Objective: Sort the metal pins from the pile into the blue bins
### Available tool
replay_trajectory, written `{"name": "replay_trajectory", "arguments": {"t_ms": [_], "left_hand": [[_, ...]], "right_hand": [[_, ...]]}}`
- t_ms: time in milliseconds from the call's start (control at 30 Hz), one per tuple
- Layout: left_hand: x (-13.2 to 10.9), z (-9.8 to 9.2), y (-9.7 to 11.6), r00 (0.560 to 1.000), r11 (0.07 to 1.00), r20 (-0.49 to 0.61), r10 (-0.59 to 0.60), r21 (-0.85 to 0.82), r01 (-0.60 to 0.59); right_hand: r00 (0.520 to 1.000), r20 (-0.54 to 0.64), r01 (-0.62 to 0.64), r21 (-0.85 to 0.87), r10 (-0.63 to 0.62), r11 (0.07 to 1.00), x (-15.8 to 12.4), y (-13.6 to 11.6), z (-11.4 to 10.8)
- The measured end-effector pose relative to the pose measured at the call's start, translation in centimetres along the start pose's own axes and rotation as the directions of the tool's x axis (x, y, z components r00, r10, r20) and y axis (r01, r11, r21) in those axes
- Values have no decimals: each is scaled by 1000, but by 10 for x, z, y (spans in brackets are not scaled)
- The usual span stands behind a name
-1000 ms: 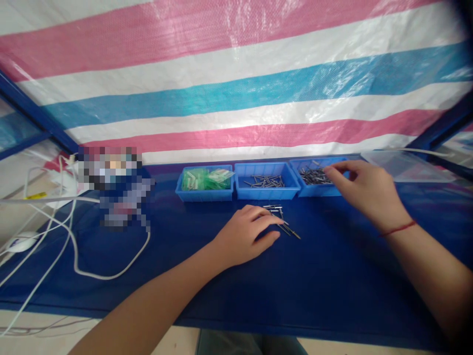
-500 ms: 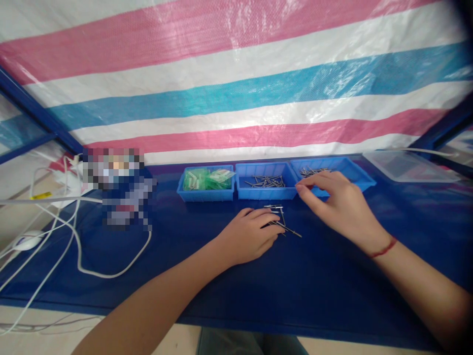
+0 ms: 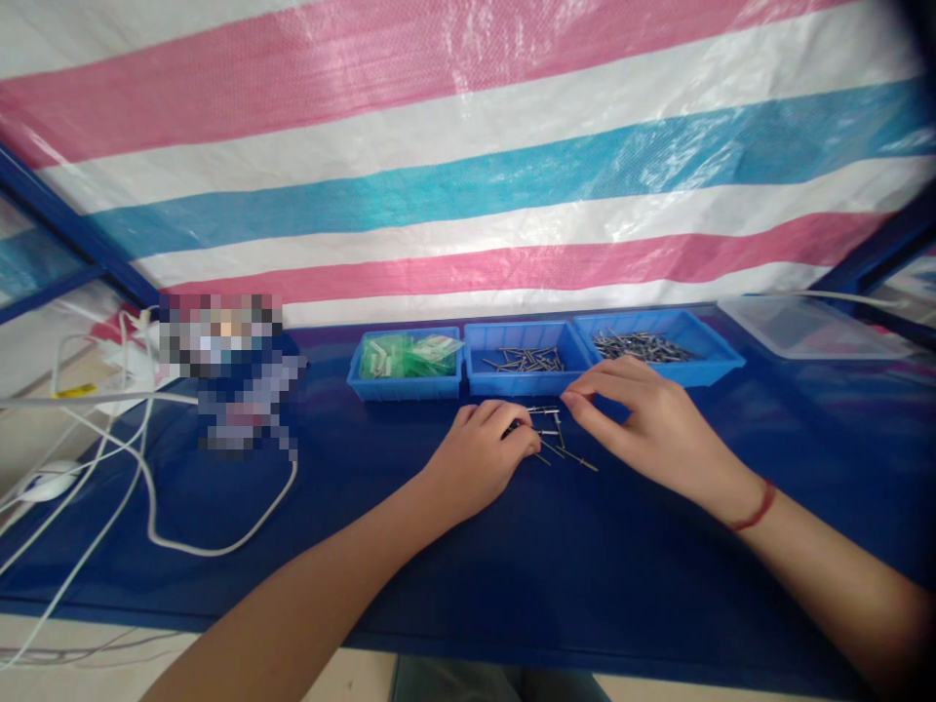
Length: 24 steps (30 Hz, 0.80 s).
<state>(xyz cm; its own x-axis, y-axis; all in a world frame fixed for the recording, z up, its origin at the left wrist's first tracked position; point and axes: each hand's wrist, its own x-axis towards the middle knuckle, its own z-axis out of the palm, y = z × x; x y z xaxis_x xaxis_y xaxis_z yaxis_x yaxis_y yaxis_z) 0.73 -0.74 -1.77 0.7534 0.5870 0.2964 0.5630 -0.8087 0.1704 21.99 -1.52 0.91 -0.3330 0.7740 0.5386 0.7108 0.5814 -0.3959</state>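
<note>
Pins (image 3: 557, 441): loose heap on my blue table (image 3: 585, 565), just in front of the middle tray (image 3: 526, 383).
Left hand (image 3: 479, 458): fingers curled, tips touching the heap; whether it grips one I cannot tell.
Right hand (image 3: 643, 424): thumb and forefinger pressed together just above the heap.

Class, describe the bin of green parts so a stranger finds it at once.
On the blue table, three blue bins stand in a row below the striped sheet. The leftmost bin alone holds green pieces; its neighbours hold metal pins.
</note>
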Motion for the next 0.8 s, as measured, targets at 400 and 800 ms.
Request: {"name": "replay_trajectory", "arguments": {"t_ms": [400,800], "left_hand": [[0,-5,3,992,994,-67,-109,-26,108],[3,-9,4,956,904,-156,-249,-392,171]], "right_hand": [[985,163,35,129,-56,991,-2,-8,5],[974,215,25,232,-76,972,-4,-10,13]]}}
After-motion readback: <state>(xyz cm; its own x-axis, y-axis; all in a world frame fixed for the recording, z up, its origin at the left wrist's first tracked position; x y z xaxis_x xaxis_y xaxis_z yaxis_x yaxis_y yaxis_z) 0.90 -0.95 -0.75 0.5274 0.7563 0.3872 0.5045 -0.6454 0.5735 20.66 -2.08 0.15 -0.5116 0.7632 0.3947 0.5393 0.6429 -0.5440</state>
